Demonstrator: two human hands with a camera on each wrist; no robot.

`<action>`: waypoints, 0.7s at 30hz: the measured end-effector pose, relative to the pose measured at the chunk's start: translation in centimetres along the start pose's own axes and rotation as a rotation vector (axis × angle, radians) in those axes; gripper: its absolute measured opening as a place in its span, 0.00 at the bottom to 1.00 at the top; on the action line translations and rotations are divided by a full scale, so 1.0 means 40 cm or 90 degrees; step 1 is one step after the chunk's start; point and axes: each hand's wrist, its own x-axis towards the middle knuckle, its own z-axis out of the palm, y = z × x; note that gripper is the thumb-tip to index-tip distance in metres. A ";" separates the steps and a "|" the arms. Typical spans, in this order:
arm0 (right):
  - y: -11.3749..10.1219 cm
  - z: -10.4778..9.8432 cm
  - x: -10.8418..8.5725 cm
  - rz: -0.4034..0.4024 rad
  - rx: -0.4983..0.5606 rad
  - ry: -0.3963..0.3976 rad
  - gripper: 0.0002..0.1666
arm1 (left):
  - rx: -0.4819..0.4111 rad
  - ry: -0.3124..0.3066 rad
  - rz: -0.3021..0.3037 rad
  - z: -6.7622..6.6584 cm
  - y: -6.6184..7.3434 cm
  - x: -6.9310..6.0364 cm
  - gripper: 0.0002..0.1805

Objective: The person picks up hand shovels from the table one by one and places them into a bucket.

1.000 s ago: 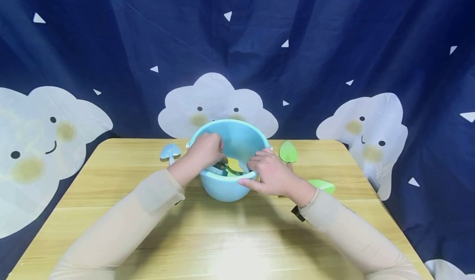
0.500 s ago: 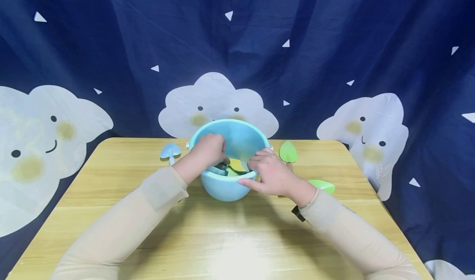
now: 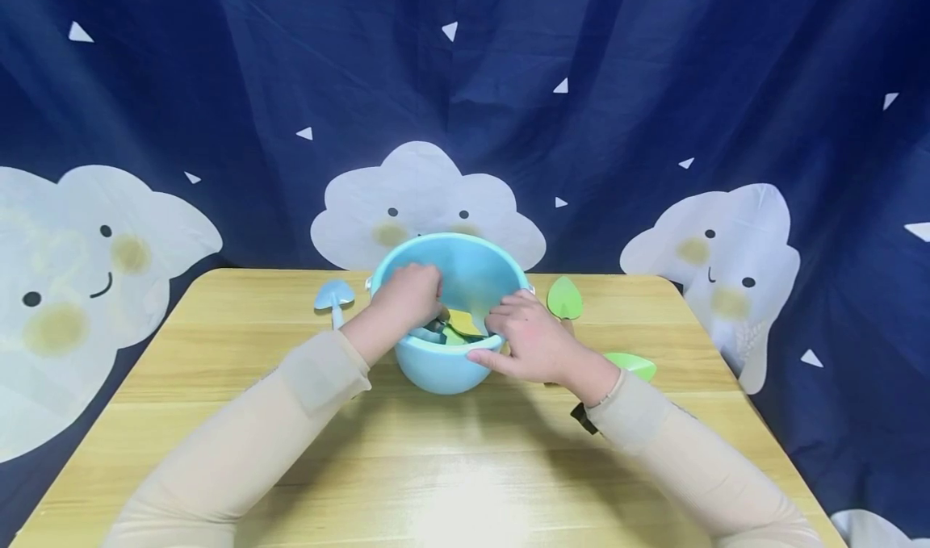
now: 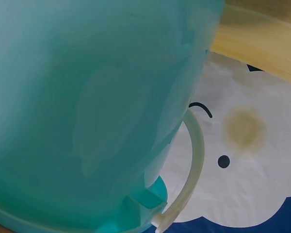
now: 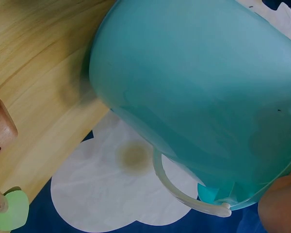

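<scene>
A light blue bucket stands on the table, its side filling much of the left wrist view and the right wrist view. My left hand reaches over its left side into it; the fingertips are low among the contents and mostly hidden, so what they hold is unclear. Inside lie a yellow piece, a green piece and dark parts. With the thumb outside and the fingers over the edge, my right hand grips the front right rim, also glimpsed in the right wrist view.
Left of the bucket lies a blue toy shovel on the wooden table. On the right are a green shovel and another green blade partly behind my right wrist. A blue curtain with clouds hangs behind.
My left hand has shifted slightly right inside the bucket. The dark-handled green item seen at its fingers has dropped mostly from view, exposing more of the yellow piece. My right hand keeps its grip.
</scene>
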 end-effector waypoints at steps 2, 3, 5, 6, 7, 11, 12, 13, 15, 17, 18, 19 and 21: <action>0.000 0.001 0.000 -0.001 0.000 0.002 0.42 | 0.003 0.001 0.001 0.000 0.000 -0.002 0.22; -0.001 0.001 0.000 -0.001 0.000 0.003 0.41 | 0.003 0.002 0.003 0.001 0.000 -0.003 0.22; 0.000 0.002 0.000 -0.002 -0.001 0.004 0.40 | 0.003 0.003 0.004 0.001 0.000 -0.004 0.21; -0.001 0.002 0.000 -0.001 0.000 0.004 0.40 | 0.001 0.001 0.005 0.001 0.000 -0.004 0.20; 0.000 0.003 0.000 -0.001 -0.001 0.004 0.40 | -0.002 0.001 0.005 0.002 -0.001 -0.004 0.20; -0.001 0.003 0.001 0.004 -0.001 0.000 0.41 | -0.003 -0.007 0.009 0.002 -0.004 -0.003 0.17; -0.001 0.003 0.001 0.006 -0.002 -0.002 0.41 | -0.002 -0.010 0.011 0.002 -0.005 -0.003 0.16; -0.001 0.003 0.001 0.007 -0.002 -0.003 0.41 | -0.001 -0.013 0.013 0.003 -0.006 -0.002 0.15; -0.002 0.002 0.001 0.007 -0.002 -0.004 0.42 | 0.003 -0.018 0.019 0.003 -0.006 -0.001 0.14; -0.001 0.002 0.001 0.007 -0.002 -0.003 0.42 | 0.003 -0.022 0.023 0.004 -0.006 0.000 0.13; -0.001 0.003 0.000 0.006 -0.002 -0.002 0.42 | 0.002 -0.023 0.025 0.004 -0.006 0.000 0.13; -0.001 0.003 0.000 0.005 -0.001 -0.001 0.43 | 0.002 -0.023 0.026 0.006 -0.006 0.001 0.13; 0.000 0.004 -0.001 0.003 0.000 0.000 0.42 | 0.001 -0.024 0.028 0.007 -0.006 0.002 0.12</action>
